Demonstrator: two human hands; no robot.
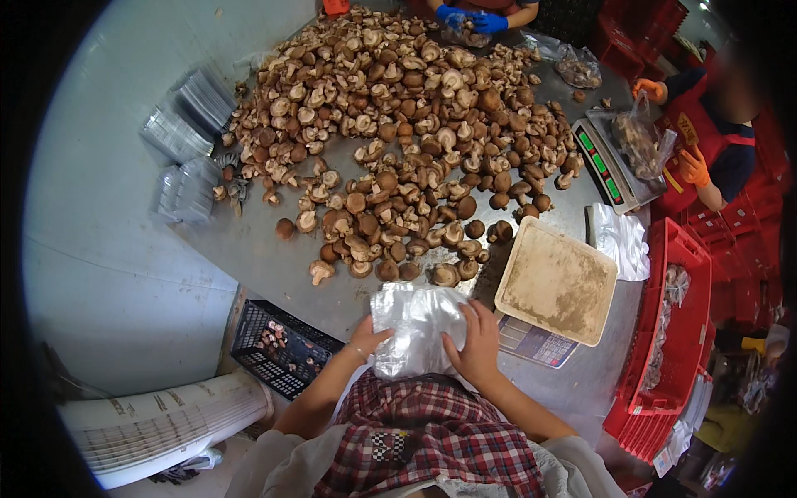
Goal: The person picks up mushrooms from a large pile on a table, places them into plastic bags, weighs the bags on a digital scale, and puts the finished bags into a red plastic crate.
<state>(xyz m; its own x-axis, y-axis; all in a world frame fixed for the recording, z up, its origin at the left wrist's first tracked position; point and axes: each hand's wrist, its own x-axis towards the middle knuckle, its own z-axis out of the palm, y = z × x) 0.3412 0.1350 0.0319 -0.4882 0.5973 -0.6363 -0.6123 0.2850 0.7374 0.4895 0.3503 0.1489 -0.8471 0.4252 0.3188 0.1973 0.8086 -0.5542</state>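
Observation:
Clear plastic bags (417,330), flat and shiny, lie at the table's near edge against my checked apron. On their left side my left hand (368,339) grips the edge, thumb on top. My right hand (476,342) rests on the right side with its fingers spread over the plastic. Just beyond the bags begins a large heap of shiitake mushrooms (386,187), spread over the metal table (261,249). A stained, cream plastic tray (557,280) sits on a weighing scale (538,341) to the right of my right hand.
A black crate (280,348) with mushroom pieces stands at the left, near a white slatted appliance (174,423). Clear plastic trays (187,190) are stacked by the wall. At right are white bags (619,243), another scale (613,162), a red crate (679,336) and a person in orange gloves (694,168); blue-gloved hands (476,22) work opposite.

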